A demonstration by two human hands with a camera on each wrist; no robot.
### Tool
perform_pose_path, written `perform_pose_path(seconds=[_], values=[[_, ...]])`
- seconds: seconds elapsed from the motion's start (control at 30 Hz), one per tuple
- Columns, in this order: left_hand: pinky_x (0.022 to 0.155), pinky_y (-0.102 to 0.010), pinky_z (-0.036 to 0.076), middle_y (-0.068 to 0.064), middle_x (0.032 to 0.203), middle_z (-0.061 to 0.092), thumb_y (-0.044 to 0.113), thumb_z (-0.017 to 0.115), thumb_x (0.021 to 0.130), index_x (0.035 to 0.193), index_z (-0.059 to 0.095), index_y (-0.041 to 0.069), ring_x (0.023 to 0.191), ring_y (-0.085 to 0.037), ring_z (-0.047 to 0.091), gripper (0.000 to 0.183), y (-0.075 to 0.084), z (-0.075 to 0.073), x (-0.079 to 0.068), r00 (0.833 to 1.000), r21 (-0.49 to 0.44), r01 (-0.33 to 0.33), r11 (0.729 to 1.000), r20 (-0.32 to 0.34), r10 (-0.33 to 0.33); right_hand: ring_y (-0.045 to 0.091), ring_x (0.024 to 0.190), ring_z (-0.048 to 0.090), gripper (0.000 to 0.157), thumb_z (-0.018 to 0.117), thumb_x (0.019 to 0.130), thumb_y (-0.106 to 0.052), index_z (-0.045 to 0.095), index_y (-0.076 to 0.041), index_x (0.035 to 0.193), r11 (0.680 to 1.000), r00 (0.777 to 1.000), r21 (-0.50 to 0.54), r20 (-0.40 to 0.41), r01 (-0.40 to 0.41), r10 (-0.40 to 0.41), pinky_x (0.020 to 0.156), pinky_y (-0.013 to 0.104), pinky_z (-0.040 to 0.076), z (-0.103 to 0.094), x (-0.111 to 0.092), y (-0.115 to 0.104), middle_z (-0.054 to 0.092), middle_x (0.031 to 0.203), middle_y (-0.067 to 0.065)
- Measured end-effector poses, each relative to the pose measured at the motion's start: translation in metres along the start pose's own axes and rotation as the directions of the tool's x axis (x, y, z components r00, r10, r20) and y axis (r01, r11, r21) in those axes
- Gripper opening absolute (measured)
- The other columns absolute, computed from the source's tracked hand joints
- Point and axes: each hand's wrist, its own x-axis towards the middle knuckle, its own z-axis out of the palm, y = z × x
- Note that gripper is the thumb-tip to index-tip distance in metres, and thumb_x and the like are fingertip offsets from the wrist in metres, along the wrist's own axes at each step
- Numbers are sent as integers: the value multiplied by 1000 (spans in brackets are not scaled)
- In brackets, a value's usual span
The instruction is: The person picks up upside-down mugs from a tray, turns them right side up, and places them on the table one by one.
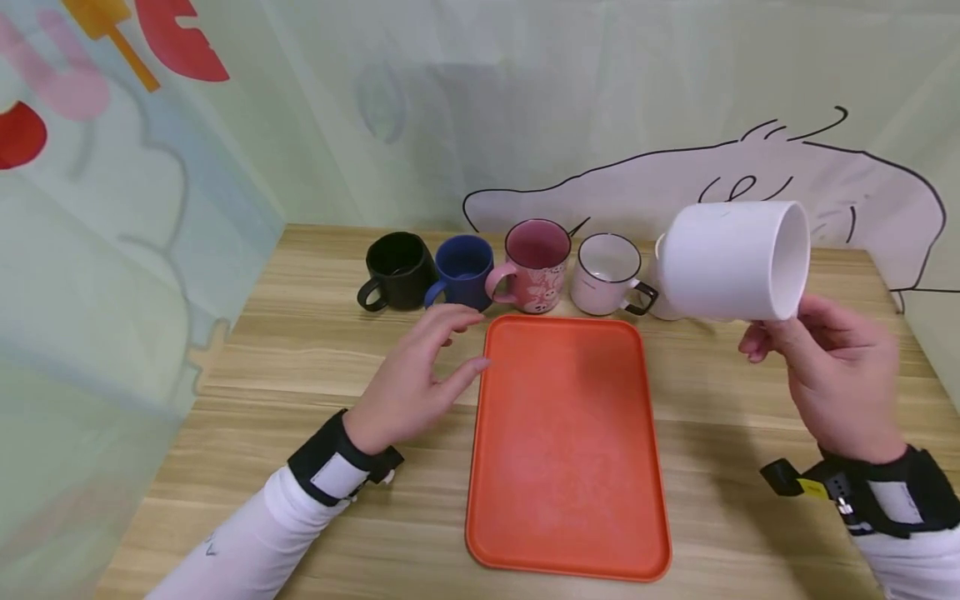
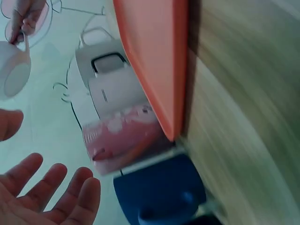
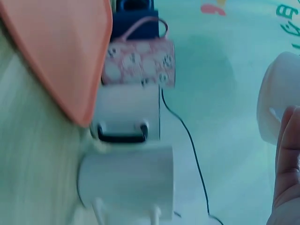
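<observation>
My right hand (image 1: 847,375) grips a plain white mug (image 1: 720,258) by its handle, raised above the table and tipped on its side with its mouth to the right. In the left wrist view, that handle (image 2: 26,47) shows between the fingers. My left hand (image 1: 416,383) hovers near the left edge of an orange tray (image 1: 570,450), its fingers loosely bent and holding nothing. Behind the tray stand a black mug (image 1: 411,279), a blue mug (image 1: 467,282), a pink patterned mug (image 1: 542,287) and a white mug with a black rim (image 1: 598,292).
Another white mug (image 3: 126,183) ends the row on the right, mostly hidden by the raised mug in the head view. The wooden table (image 1: 322,367) meets a printed curtain (image 1: 360,100) behind the mugs and at the left.
</observation>
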Motion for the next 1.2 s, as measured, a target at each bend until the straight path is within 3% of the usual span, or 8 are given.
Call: perform_pose_path(seconds=[0.27,0.43,0.6,0.97,1.1,1.2], values=[[107,-41,38,-7,141,48,36,72,90,138,55,7,131,-21,43,58,-9,-13,-8,1000,179,-14,984,12,12,23,66,63,30,56,88,22,53,29,117,1000,994,-31,-105,4,-7,60,25,56,-24,10,-6,68,91,23],[106,-42,38,-10,141,47,36,74,88,137,55,6,130,-25,42,61,-16,-19,-13,999,230,-30,973,-5,32,21,66,63,28,57,90,17,53,28,115,997,992,-73,-130,-10,1,60,23,55,-37,15,-8,69,92,21],[107,-45,36,-13,140,48,36,76,86,136,56,4,130,-28,41,63,-24,-28,-18,998,277,-48,960,-31,59,16,66,63,27,59,93,9,57,23,116,982,988,-181,-151,-48,20,61,18,53,-53,21,-9,70,98,16],[108,-50,34,-17,141,48,41,75,86,136,56,2,129,-34,43,67,-39,-39,-31,999,389,-33,921,12,31,10,62,64,30,63,94,-5,64,12,119,946,963,-299,-266,-125,43,57,13,51,-84,29,5,67,88,9],[107,-50,34,-17,141,48,42,75,86,137,55,3,128,-35,44,67,-42,-40,-35,1000,413,-26,910,25,17,9,61,64,29,64,93,-4,65,12,117,947,958,-290,-282,-138,53,55,14,51,-91,29,11,67,86,9],[107,-51,35,-17,141,48,41,75,85,136,56,2,128,-35,44,67,-44,-40,-38,999,424,-26,905,29,15,8,61,64,27,64,94,-4,66,10,117,928,954,-334,-293,-164,63,55,13,50,-98,30,15,66,87,7]])
